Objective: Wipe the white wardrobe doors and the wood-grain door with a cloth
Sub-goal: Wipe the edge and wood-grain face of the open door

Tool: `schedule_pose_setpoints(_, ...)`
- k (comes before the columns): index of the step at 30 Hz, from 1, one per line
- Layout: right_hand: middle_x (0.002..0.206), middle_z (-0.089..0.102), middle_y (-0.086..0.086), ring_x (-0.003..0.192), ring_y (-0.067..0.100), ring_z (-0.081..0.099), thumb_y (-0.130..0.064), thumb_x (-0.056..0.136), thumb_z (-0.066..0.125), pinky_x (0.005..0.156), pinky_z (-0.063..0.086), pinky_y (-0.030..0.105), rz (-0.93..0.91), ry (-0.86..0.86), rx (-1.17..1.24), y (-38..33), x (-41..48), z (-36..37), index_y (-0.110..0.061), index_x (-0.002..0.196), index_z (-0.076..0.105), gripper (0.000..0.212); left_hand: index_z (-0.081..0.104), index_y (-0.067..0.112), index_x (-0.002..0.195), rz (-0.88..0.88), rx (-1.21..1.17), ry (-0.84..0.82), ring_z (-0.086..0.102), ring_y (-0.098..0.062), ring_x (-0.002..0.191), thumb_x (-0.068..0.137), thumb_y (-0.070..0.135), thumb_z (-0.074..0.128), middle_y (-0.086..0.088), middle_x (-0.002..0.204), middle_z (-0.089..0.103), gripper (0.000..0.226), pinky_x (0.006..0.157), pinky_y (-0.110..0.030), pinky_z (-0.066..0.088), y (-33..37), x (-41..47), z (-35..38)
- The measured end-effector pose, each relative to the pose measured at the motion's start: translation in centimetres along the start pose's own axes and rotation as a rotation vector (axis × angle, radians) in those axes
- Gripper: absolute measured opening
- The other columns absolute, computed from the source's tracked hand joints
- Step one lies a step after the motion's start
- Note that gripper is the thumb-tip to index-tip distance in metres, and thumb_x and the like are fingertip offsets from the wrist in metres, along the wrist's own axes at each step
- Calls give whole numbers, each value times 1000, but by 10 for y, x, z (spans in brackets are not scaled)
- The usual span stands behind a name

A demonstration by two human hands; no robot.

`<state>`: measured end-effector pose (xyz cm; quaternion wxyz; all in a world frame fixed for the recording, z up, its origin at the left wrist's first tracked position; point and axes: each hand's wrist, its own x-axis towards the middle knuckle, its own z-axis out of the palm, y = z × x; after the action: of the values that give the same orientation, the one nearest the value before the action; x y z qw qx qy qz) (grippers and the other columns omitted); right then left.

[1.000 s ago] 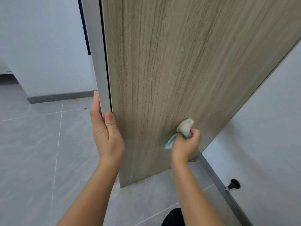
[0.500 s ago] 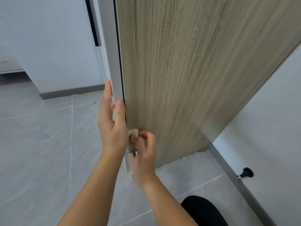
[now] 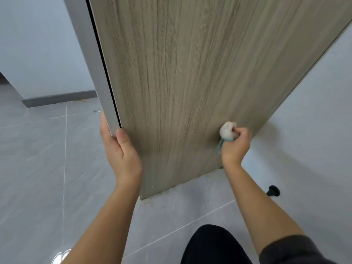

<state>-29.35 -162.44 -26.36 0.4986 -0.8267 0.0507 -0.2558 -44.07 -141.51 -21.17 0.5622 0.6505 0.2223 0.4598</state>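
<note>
**Grey tiles, pale walls: cloth low on the wood-grain door [image 3: 181, 82]**

Grey tile floor [image 3: 38, 168], pale wall [image 3: 314, 111] on the right, dark baseboard [image 3: 57, 100] far left. The door stands open with its long axis vertical and its bottom edge just above the tiles.

- Left hand [image 3: 122, 149]: grips the free edge, thumb on the wood face, fingers wrapped behind the grey edge strip [image 3: 99, 73].
- Right hand [image 3: 236, 147]: fist curled round a balled white cloth [image 3: 227, 130] with teal trim, pressing it on the door face low down, near the wall side.
- Key relation: the cloth lies right of my left hand, with bare door face between them.
- Judgement: the next stroke runs leftward or down to the bottom edge, and the left hand steadies.
- Black door stop [image 3: 273, 191]: on the floor, apart from the right hand.
- I cannot pick out the wardrobe doors.
</note>
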Motion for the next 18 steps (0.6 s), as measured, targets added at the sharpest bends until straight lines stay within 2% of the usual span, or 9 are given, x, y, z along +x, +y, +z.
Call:
schedule_pose_setpoints(4, 93, 55, 8, 83, 15, 48, -13, 87, 59, 66, 33, 15, 287, 140, 122, 17, 56, -4, -17, 83, 48, 12, 29, 27, 147, 16, 16, 52, 42, -10, 132, 101, 30, 28, 6, 146, 43, 46, 111, -42, 34, 0, -2, 5)
schedule_pose_setpoints(6, 88, 52, 5, 81, 15, 48, -17, 89, 59, 65, 34, 18, 360, 206, 111, 25, 75, -6, -23, 71, 41, 26, 29, 35, 144, 22, 18, 58, 43, -3, 130, 102, 27, 27, 9, 145, 43, 43, 111, -35, 35, 1, -3, 5)
schedule_pose_setpoints(9, 87, 52, 5, 81, 15, 48, -16, 89, 58, 72, 43, 29, 425, 260, 63, 38, 99, -9, -28, 64, 33, 37, 28, 41, 140, 25, 18, 52, 43, 8, 124, 103, 24, 27, 25, 137, 45, 41, 106, -22, 36, 0, -4, 6)
schedule_pose_setpoints(11, 88, 53, 5, 80, 16, 48, -21, 90, 56, 71, 43, 27, 475, 290, 94, 42, 108, -10, -26, 64, 34, 35, 28, 39, 141, 4, 20, 54, 42, 17, 118, 103, 24, 26, 38, 128, 45, 41, 100, -10, 34, -3, -4, 7)
schedule_pose_setpoints(13, 89, 54, 4, 79, 18, 48, -25, 91, 54, 70, 39, 24, 509, 280, 107, 48, 112, -12, -24, 67, 40, 28, 28, 41, 140, 2, 21, 55, 41, 17, 118, 102, 26, 26, 40, 127, 43, 40, 97, -5, 32, -5, -5, 7)
schedule_pose_setpoints(15, 82, 54, 1, 76, 19, 50, -16, 90, 53, 69, 41, 26, 512, 209, 136, 56, 114, -16, -23, 80, 48, 13, 28, 48, 135, 0, 30, 55, 40, 19, 118, 101, 28, 26, 42, 126, 43, 40, 95, -2, 30, -5, -6, 6)
schedule_pose_setpoints(18, 70, 50, -6, 70, 18, 52, -10, 87, 54, 70, 43, 27, 469, 194, 123, 58, 120, -21, -23, 82, 49, 15, 28, 55, 127, 4, 35, 60, 43, 17, 114, 99, 28, 26, 40, 122, 46, 40, 92, -1, 32, -5, -5, 7)
